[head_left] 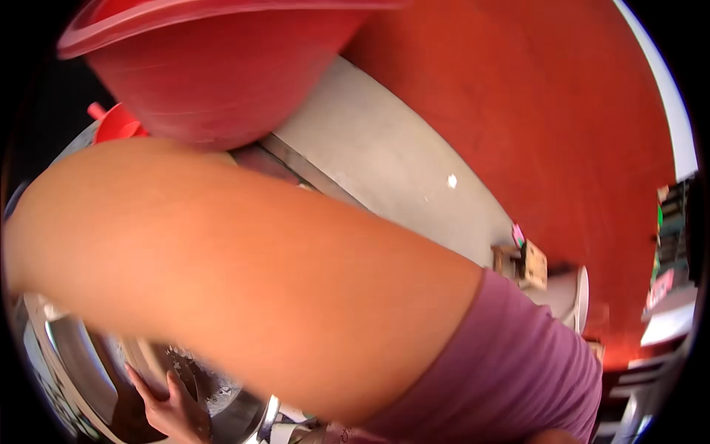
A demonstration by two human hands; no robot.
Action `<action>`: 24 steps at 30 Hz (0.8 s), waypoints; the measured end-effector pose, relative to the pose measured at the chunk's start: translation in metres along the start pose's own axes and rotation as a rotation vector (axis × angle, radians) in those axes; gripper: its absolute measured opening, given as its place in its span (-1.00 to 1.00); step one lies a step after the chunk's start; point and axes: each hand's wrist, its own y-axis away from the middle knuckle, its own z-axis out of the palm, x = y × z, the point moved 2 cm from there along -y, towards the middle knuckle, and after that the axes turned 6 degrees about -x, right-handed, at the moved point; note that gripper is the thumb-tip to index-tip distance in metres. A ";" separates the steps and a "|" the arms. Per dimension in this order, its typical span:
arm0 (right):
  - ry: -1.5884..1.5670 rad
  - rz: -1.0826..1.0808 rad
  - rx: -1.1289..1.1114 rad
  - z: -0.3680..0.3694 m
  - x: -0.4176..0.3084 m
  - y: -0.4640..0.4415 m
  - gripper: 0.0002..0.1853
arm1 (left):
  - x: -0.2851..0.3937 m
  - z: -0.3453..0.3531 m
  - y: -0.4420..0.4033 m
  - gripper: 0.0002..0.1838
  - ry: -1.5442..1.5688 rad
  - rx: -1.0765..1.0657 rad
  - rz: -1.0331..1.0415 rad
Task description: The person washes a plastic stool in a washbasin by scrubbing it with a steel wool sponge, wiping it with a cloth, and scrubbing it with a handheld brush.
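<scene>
My right arm [281,274], in a purple sleeve [510,355], stretches across the view from the lower right to the left edge, blurred by motion. The right hand itself is out of sight. Below that arm, my left hand [176,413] reaches up from the bottom edge. Its thumb and fingers are either side of a blurred, pale tan piece [146,362], whose kind I cannot make out. Around it is a shiny metal basin [78,355], with foamy water [220,392] to the right of the hand. The arm covers much of the basin.
A large red tub [214,81] stands above the arm, near a smaller red scoop-like vessel [118,124]. A pale concrete ledge [392,148] borders the red floor [532,126]. Farther right are a small wooden stool [532,265] and a white bucket [581,300].
</scene>
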 end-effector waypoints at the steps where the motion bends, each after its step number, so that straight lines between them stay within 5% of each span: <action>1: -0.001 -0.033 0.005 -0.013 -0.020 -0.011 -0.60 | 0.016 -0.017 0.022 -0.18 0.147 0.002 -0.128; 5: -0.006 0.012 0.152 -0.070 -0.034 -0.009 -0.60 | 0.042 -0.026 0.015 -0.14 -0.105 -0.045 -0.096; 7: -0.181 0.070 0.317 -0.031 0.008 -0.001 -0.57 | 0.008 -0.026 -0.018 -0.11 -0.076 0.024 0.055; 9: -0.182 0.290 0.084 -0.008 0.024 0.067 -0.53 | -0.002 -0.017 -0.013 -0.07 -0.055 0.025 0.099; 14: -0.032 0.193 -0.038 0.054 0.021 0.106 -0.54 | -0.007 -0.008 -0.022 -0.04 -0.099 0.058 0.169; 24: 0.081 0.159 0.080 0.034 0.018 0.075 -0.53 | -0.017 -0.006 -0.025 -0.02 -0.079 0.037 0.159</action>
